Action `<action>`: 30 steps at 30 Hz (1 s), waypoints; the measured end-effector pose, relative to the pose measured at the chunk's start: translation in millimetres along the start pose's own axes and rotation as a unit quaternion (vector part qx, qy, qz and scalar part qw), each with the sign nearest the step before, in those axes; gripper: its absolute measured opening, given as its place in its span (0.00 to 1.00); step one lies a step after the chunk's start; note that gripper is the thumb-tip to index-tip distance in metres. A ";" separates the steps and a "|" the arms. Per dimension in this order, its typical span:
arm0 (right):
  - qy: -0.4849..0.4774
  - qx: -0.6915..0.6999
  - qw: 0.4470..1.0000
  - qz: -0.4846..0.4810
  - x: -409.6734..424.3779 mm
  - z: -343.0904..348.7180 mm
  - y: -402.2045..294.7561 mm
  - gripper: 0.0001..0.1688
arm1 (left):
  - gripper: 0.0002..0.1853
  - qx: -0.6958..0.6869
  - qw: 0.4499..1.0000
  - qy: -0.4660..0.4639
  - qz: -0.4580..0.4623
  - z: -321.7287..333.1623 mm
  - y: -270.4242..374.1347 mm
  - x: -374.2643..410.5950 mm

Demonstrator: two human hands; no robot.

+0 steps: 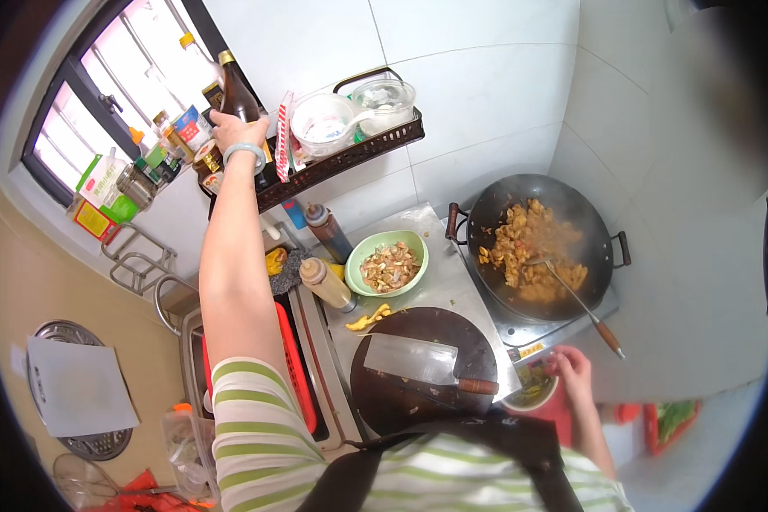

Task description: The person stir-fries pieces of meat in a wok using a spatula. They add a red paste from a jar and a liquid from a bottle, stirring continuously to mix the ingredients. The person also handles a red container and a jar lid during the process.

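My left hand reaches up to the wall rack and grips a dark glass bottle with a gold cap. My right hand is low at the right, by the stove's front edge, its fingers bent; whether it holds something small I cannot tell. Ahead of it, a black wok on the stove holds steaming browned food, with a wooden-handled metal spatula resting in it. A cleaver lies flat on the round chopping board. A green bowl of chopped pieces stands behind the board.
The wall rack carries plastic tubs and jars. Two squeeze bottles, one dark and one pale, stand beside the green bowl. Ginger lies near the board. A sink with a red basket is at the left, and seasoning containers line the windowsill.
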State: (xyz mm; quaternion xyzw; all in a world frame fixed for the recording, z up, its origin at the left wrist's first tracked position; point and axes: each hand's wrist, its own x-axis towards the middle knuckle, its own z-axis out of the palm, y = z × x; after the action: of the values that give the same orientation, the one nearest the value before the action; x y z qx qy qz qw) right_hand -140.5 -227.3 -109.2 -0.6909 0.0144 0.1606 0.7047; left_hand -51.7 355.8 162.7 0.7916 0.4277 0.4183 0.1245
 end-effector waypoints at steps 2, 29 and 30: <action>-0.001 0.001 1.000 -0.001 -0.2 -0.7 0.2 0.12 | 0.49 -0.035 0.997 0.070 0.016 -4.5 0.7 -5.5; -0.073 -0.431 0.888 0.141 73.1 -94.0 -68.8 0.26 | 0.42 -0.246 0.919 0.272 0.147 0.7 -61.0 6.8; -0.072 -0.312 0.933 0.168 70.8 -97.8 -84.2 0.23 | 0.39 -0.270 0.893 0.307 0.187 -3.8 -53.9 4.9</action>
State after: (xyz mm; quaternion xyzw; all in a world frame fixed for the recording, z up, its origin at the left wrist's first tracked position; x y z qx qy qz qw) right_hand -32.9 -307.9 -49.1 -0.8499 0.0283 0.3222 0.4160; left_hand -84.1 391.6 137.9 0.6249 0.1591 0.7556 0.1151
